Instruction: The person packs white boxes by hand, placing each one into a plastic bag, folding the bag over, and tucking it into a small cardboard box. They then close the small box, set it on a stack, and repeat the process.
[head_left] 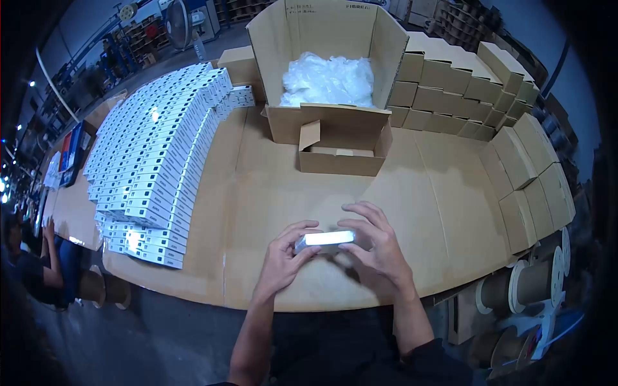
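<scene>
Above the near part of the table, a small white box (329,238) is held level between my two hands, its long side facing me and shining brightly. My left hand (288,252) grips its left end, thumb at the front and fingers behind. At the other end, my right hand (378,243) has its thumb and fingers around the box's right edge, the upper fingers partly spread. Beyond them stands an opened brown carton (341,163) with one flap raised at its left; part of its inside is hidden by the front wall.
Stacked white boxes (154,154) fill the table's left side. A large carton (270,51) with clear plastic bags (328,80) stands at the back. Closed brown boxes (450,90) are piled back right, with more boxes (531,180) at right. Another person (48,264) is at far left.
</scene>
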A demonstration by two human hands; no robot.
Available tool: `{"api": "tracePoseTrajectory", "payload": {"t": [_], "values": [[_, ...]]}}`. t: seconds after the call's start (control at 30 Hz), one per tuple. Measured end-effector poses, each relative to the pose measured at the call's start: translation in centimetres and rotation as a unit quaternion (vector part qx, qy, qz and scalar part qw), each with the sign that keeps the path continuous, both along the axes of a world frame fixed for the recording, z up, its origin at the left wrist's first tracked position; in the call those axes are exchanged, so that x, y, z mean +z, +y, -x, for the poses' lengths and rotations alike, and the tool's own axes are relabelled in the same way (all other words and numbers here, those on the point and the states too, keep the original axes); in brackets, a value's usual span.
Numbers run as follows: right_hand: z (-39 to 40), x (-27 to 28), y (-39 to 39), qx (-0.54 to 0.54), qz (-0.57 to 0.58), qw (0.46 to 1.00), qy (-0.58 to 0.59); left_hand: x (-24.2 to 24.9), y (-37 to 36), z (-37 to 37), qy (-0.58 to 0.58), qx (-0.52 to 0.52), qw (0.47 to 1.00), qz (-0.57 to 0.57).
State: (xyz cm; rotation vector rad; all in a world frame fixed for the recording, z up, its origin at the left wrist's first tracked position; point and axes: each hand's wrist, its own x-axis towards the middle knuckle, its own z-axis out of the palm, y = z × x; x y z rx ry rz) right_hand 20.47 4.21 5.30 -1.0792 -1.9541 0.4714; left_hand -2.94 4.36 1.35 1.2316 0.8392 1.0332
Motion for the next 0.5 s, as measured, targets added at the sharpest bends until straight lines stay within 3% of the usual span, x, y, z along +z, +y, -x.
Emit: {"api": "tracePoseTrajectory", "payload": {"t": [0.17,0.27,0.3,0.33,0.4,0.5], "values": [[-0.7,2.0,1.2,0.091,-0.032,0.98,-0.176,0.7,1.8,0.7,0.106,-0.044,0.984,-0.135],[-2.1,3.0,3.2,0.063,-0.056,0.988,-0.133,0.7,3.4,-0.3,-0.038,0.009,0.999,-0.034],[-2.4,3.6,4.0,0.013,-0.089,0.99,-0.109,1.9,4.2,0.1,0.133,0.042,0.986,-0.088],[-2.5,3.9,4.8,-0.045,-0.095,0.99,-0.089,2.2,5.4,0.2,0.195,0.057,0.973,-0.111],[-2.9,4.1,6.5,-0.163,-0.106,0.98,-0.048,2.6,7.7,0.2,0.316,0.084,0.932,-0.156],[-3.3,2.9,9.9,-0.246,-0.179,0.951,-0.052,2.2,10.8,-0.5,0.396,0.095,0.888,-0.213]]}}
